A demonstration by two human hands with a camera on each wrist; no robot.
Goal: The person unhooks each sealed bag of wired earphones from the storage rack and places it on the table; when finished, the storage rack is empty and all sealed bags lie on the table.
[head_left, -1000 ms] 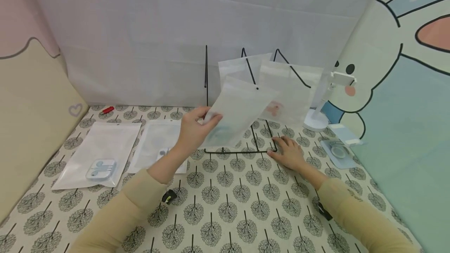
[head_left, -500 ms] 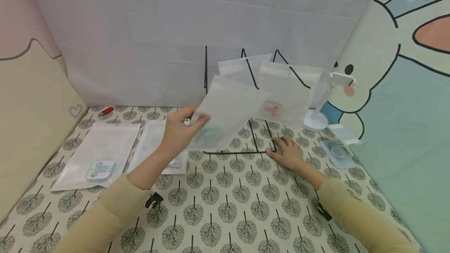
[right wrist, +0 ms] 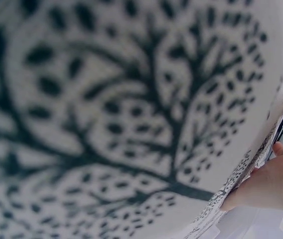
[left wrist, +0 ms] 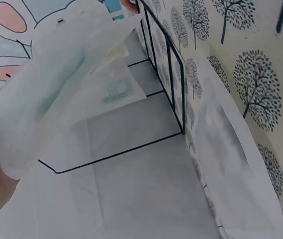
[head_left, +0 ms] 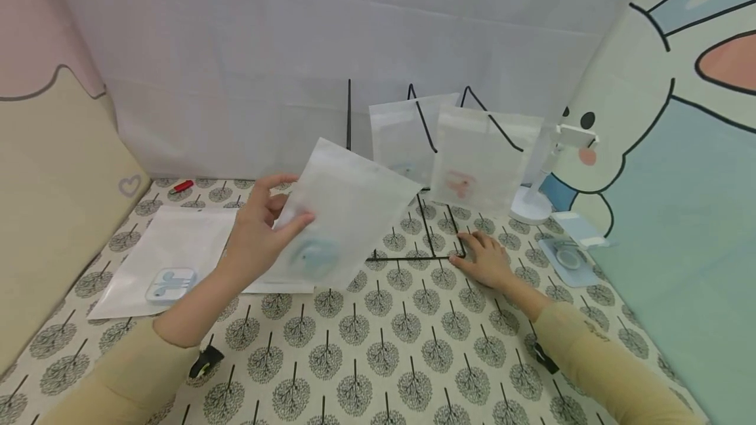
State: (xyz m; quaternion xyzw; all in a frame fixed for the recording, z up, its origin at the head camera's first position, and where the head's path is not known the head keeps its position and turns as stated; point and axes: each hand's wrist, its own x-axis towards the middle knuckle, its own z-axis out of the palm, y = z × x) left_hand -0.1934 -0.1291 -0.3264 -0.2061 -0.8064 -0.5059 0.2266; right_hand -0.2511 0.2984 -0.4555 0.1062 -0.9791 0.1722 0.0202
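My left hand (head_left: 256,235) pinches the left edge of a frosted plastic bag (head_left: 354,208), tilted in the air before a black wire display rack (head_left: 413,258). A pale blue-green item shows blurred through the bag. In the left wrist view the bag (left wrist: 32,99) spreads out from the hand. Behind it, a frosted bag (head_left: 407,126) hangs on the middle hook. Another bag (head_left: 487,156), with a pink item inside, hangs on the right hook. My right hand (head_left: 487,261) holds the rack's front right base corner, thumb and fingers at the wire.
At left lies a white bag (head_left: 195,228) with earphones in a case. Another flat bag (head_left: 283,288) is mostly hidden behind the left arm and held bag. A red cutter (head_left: 182,186) lies at the back left, a white phone stand (head_left: 528,205) and blue packet (head_left: 568,261) at right.
The left hand has drawn its bag left and toward me, away from the middle hook's tip. The bag has tilted. My right hand stays at the rack's corner.
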